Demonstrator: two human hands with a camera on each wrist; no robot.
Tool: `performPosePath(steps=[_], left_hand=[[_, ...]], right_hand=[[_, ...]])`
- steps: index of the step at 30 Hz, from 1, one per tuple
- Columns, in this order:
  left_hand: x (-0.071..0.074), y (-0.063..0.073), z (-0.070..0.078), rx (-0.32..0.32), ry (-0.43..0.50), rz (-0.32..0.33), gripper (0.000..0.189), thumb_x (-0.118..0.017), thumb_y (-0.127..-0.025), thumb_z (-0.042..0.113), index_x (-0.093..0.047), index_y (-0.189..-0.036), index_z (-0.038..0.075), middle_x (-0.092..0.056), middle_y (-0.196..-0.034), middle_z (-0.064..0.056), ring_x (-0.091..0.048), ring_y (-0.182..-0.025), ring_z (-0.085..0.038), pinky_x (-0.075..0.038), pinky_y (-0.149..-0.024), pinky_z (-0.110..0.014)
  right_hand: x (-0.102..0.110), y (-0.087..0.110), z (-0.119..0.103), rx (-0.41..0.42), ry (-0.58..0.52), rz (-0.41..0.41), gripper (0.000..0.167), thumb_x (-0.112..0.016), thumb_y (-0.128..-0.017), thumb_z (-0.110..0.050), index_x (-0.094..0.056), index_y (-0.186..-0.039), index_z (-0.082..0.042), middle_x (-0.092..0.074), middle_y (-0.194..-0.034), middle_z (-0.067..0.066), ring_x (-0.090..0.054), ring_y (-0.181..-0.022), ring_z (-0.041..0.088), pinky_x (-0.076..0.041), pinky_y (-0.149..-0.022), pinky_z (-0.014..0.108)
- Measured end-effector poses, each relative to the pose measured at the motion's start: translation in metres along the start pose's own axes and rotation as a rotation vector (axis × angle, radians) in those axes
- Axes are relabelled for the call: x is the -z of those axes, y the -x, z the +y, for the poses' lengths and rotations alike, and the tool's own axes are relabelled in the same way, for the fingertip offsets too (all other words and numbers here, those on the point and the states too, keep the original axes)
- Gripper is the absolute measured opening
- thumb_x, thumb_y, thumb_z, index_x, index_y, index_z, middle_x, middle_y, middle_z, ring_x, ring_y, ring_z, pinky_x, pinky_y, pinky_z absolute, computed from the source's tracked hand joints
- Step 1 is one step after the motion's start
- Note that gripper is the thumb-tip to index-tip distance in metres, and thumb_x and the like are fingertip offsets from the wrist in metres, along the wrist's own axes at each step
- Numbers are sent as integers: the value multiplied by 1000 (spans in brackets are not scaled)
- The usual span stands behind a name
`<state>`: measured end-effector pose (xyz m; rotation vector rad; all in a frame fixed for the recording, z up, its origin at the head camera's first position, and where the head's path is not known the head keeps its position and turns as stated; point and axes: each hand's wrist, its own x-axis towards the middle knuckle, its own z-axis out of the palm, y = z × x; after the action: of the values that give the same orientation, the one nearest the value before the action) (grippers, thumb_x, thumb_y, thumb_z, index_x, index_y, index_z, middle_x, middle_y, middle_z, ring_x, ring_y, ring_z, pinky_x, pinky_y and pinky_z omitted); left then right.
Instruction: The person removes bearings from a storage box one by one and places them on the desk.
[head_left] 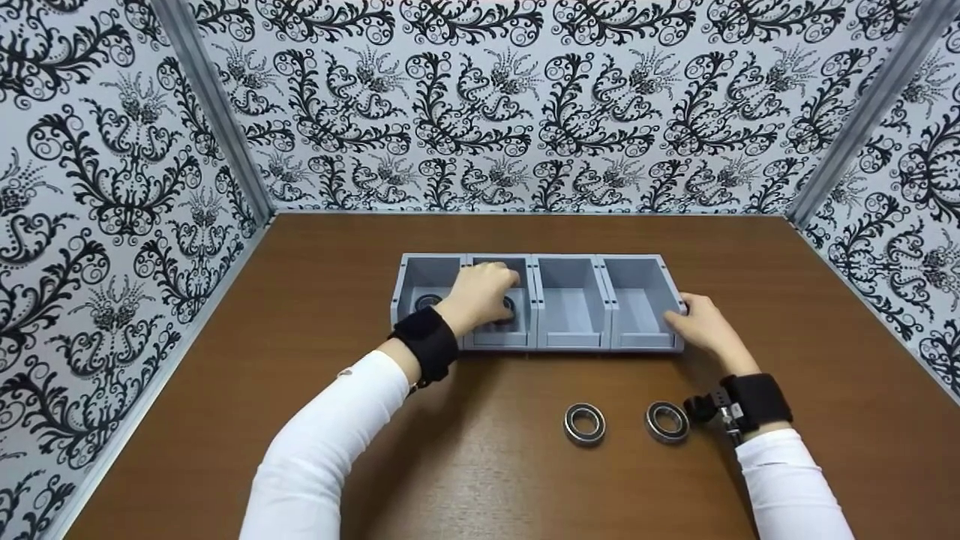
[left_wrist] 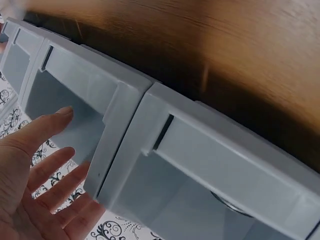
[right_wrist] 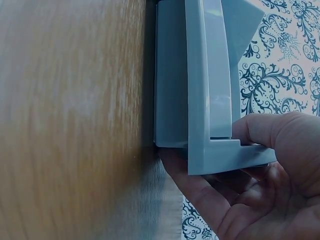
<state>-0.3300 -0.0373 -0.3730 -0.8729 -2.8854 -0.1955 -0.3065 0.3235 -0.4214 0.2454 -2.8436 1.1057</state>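
Four grey bins [head_left: 570, 300] joined in a row sit mid-worktop [head_left: 480, 480], open tops up. Bearings counted: four in view — one in the far-left bin [head_left: 428, 301], one in the second bin [head_left: 508, 307] mostly hidden under the left hand, two loose on the worktop near the right wrist, the left one [head_left: 584, 424] and the right one [head_left: 667, 421], lying flat and well apart from each other. Third and fourth bins show nothing inside.

Left hand [head_left: 480, 296] is over the second bin, fingers curled downward in the head view; the left wrist view shows the fingers [left_wrist: 47, 125] spread and relaxed beside the bin wall, nothing held. Cannot tell whether they touch the bearing below.

Right hand [head_left: 701, 324] is at the right end of the row; the right wrist view shows thumb [right_wrist: 265, 131] and fingers wrapped round the end bin's corner lip — a steadying hold.

Handling, judged: bearings look like steel rings with dark seals — heavy for their size, rigid, smooth, likely slippery, and apt to roll if stood on edge. Best taken by pinching across the outer rim, or thumb in the bore. Bins are stiff light plastic and could slide on the worktop.
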Motion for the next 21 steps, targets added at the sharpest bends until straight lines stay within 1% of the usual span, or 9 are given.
performPosePath(steps=[5, 9, 15, 18, 21], left_hand=[[-5, -4, 2, -2, 2, -28, 43, -84, -83, 13, -74, -125, 8, -72, -119, -14, -70, -108, -35, -58, -86, -52], [-9, -6, 4, 9, 2, -55, 46, -83, -82, 10, -73, -127, 8, -71, -121, -15, -70, -109, -36, -58, -87, -51], [-14, -9, 6, 33, -18, -95, 48, -85, -84, 11, -72, -130, 7, -69, -126, -17, -68, -113, -37, -57, -91, -49], [-16, -11, 6, 44, -36, -112, 45, -84, -86, 12, -72, -129, 7, -68, -125, -17, -68, -113, -37, -57, -92, -49], [-19, -12, 7, 58, -50, -123, 35, -80, -88, 11, -74, -122, 6, -69, -121, -17, -68, -110, -37, -57, -90, -49]], right_hand=[[1, 0, 0, -1, -4, -1, 35, -57, -93, 0, -60, -120, 23, -68, -99, 28, -60, -81, 23, -48, -72, 28], [1, 0, 0, -3, -12, -4, 35, -57, -93, 0, -59, -120, 23, -68, -100, 29, -61, -81, 22, -48, -71, 27], [0, 0, 1, -13, -22, -7, 35, -57, -93, 0, -59, -119, 23, -68, -100, 29, -61, -81, 21, -48, -71, 26], [0, 0, 0, -19, -18, -10, 36, -57, -93, 0, -59, -120, 23, -68, -101, 29, -61, -82, 21, -49, -72, 27], [0, 0, -1, -17, -1, -14, 36, -57, -94, 0, -58, -121, 24, -68, -102, 29, -60, -83, 23, -48, -72, 29]])
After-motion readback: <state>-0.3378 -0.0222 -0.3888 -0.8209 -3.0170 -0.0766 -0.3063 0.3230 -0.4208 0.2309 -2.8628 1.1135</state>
